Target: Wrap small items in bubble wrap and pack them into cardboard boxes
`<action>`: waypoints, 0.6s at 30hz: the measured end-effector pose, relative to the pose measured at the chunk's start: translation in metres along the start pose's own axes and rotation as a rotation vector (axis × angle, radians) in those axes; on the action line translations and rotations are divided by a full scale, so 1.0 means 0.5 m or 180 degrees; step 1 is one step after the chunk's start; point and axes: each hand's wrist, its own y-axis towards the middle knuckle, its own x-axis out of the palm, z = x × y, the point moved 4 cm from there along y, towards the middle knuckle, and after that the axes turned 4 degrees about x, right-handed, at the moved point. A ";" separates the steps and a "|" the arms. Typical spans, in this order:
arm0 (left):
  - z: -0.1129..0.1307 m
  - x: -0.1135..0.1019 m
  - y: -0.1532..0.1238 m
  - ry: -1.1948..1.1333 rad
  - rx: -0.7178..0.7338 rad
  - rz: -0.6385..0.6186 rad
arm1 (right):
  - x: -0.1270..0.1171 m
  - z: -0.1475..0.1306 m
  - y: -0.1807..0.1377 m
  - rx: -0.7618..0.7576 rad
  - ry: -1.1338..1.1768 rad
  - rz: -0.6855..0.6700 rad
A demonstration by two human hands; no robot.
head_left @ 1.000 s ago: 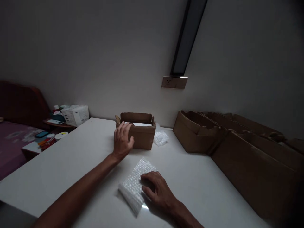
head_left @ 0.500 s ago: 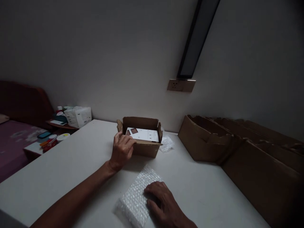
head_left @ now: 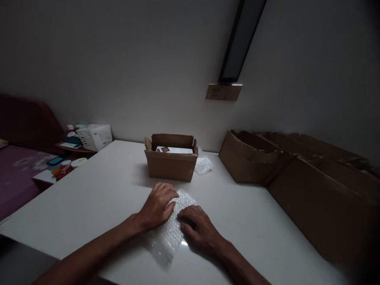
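From the head view, see pebbled, translucent bubble wrap point(head_left: 166, 241) in a rough rectangle near the front edge of the smooth white desk point(head_left: 103, 190). Find the left hand point(head_left: 158, 206) curved over its left side; cannot tell that grip. See the right hand point(head_left: 200, 227) arched at its right side, released, with parted thumb and fingers. Toward the back edge, note a ragged-rimmed brown cardboard box point(head_left: 170, 166) around a flat white package point(head_left: 179, 150).

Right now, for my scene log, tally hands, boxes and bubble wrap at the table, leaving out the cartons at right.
Hands: 2, left hand and right hand
Boxes: 1, the open box
Bubble wrap: 2 pieces, near wrap and far wrap
Total: 5
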 end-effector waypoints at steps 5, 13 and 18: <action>0.045 0.056 -0.118 -0.0507 -0.0223 -0.1015 | -0.025 0.038 0.011 0.0295 -0.0417 0.0301; 0.091 0.030 -0.209 -0.0554 -0.0466 -0.0900 | -0.071 0.116 0.024 0.0837 -0.1173 0.0717; 0.097 0.046 -0.201 -0.0452 -0.0458 -0.0773 | -0.071 0.124 0.018 0.0853 -0.1439 0.0853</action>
